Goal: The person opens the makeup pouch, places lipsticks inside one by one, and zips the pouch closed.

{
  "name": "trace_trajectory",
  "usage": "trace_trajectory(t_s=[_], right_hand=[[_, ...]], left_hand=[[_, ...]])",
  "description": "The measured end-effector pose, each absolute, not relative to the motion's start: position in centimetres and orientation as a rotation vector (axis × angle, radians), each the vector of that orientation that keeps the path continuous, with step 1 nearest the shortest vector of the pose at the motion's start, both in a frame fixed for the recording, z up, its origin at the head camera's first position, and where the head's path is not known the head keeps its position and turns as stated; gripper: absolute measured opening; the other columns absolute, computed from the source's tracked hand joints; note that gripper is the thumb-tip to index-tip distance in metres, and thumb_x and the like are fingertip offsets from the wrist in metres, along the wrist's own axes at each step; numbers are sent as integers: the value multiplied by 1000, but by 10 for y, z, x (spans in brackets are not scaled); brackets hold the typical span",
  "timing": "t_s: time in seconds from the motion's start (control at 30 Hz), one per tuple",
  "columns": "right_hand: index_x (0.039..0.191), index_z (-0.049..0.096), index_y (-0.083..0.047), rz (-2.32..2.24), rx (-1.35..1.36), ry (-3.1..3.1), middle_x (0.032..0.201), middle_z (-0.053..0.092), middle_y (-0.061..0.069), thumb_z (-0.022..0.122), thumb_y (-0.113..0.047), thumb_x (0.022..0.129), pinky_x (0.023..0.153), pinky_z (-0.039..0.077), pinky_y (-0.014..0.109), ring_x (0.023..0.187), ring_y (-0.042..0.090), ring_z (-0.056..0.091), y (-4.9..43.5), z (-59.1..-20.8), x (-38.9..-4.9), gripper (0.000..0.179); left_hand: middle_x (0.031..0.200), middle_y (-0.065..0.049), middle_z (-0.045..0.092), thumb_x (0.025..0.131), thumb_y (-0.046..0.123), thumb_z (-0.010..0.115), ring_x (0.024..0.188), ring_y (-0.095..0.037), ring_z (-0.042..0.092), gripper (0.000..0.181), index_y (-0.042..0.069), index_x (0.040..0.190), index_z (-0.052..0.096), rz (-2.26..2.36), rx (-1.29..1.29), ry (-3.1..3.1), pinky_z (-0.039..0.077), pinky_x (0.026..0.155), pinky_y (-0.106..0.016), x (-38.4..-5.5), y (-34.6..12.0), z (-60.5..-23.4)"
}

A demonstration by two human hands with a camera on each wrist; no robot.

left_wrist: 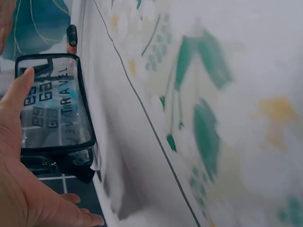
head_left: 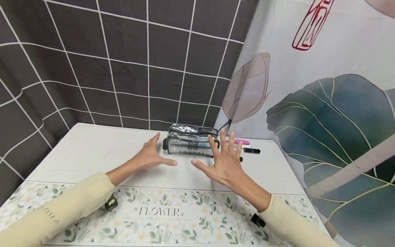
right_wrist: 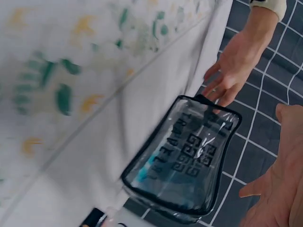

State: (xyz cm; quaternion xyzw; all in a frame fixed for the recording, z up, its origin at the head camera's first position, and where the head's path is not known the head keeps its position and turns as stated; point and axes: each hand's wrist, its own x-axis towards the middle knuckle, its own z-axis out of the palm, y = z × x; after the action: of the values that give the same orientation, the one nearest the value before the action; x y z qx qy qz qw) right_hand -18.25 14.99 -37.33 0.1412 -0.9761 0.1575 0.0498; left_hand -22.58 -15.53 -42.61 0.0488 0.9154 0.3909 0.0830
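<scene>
A clear zip pouch (head_left: pixel 189 145) with black edging and the word TRAVEL stands at the back of the white table. My left hand (head_left: pixel 151 154) is spread just left of it, thumb reaching toward its front, with a small gap between. In front of its right end is my right hand (head_left: pixel 226 163), fingers fanned out and holding nothing. The right wrist view shows the pouch (right_wrist: pixel 184 158) between both hands, something bluish inside it. In the left wrist view my left thumb (left_wrist: pixel 21 90) overlaps the pouch's edge; whether it touches cannot be told.
Right of the pouch lie a black-capped pen (head_left: pixel 251 150) and a pink pen (head_left: pixel 242 141), partly behind my right hand. A floral mat (head_left: pixel 160 226) covers the table's front. A dark grid curtain (head_left: pixel 123 68) hangs behind, with a leaf-print cloth (head_left: pixel 339 130) at the right.
</scene>
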Motion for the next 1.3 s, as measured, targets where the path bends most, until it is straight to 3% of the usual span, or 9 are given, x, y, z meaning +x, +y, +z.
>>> trace_trajectory(t_s=[0.37,0.47,0.57,0.73,0.8,1.0,1.3], right_hand=[[177,40,-19,452,529,-2961,190,-6,16,50,-86,99,136,-11,79,172,51,-19,106,-359,-214,104],[173,47,-15,424,548,-2957,190,-1,18,49,-85,100,136,-6,80,172,54,-16,95,-356,-221,102],[168,55,-12,406,573,-2952,190,5,21,50,-84,102,137,-3,80,172,56,-12,84,-354,-227,98],[160,63,-7,401,634,-2909,189,13,24,55,-74,106,138,0,77,173,59,-2,67,-350,-234,87],[157,66,-7,390,669,-2874,188,16,26,58,-69,108,138,3,78,172,61,3,59,-349,-236,79],[149,72,-7,354,717,-2822,186,21,29,68,-50,110,137,7,81,170,64,9,40,-346,-243,58],[130,78,-8,368,693,-2791,184,27,30,68,-43,111,137,13,79,170,64,15,39,-340,-244,41]], left_hand=[[186,-26,26,79,40,101,172,-56,20,147,8,182,2,1392,141,2651,17,137,-76,-254,-140,-436],[185,-24,30,80,36,100,171,-55,22,142,9,182,5,1399,128,2656,14,138,-76,-260,-137,-439],[182,-21,38,80,40,101,170,-53,28,136,11,182,16,1394,118,2671,16,138,-75,-273,-138,-451],[166,-15,60,73,48,104,162,-48,43,122,17,173,42,1421,80,2706,28,134,-74,-293,-140,-475],[161,-14,63,74,43,105,158,-47,47,113,19,169,48,1437,68,2702,33,132,-72,-290,-140,-473],[154,-15,64,78,40,104,149,-47,54,100,22,163,53,1445,108,2690,43,126,-68,-280,-140,-462],[160,-22,58,88,24,97,159,-46,46,94,16,169,49,1642,288,2608,31,135,-70,-273,-143,-444]])
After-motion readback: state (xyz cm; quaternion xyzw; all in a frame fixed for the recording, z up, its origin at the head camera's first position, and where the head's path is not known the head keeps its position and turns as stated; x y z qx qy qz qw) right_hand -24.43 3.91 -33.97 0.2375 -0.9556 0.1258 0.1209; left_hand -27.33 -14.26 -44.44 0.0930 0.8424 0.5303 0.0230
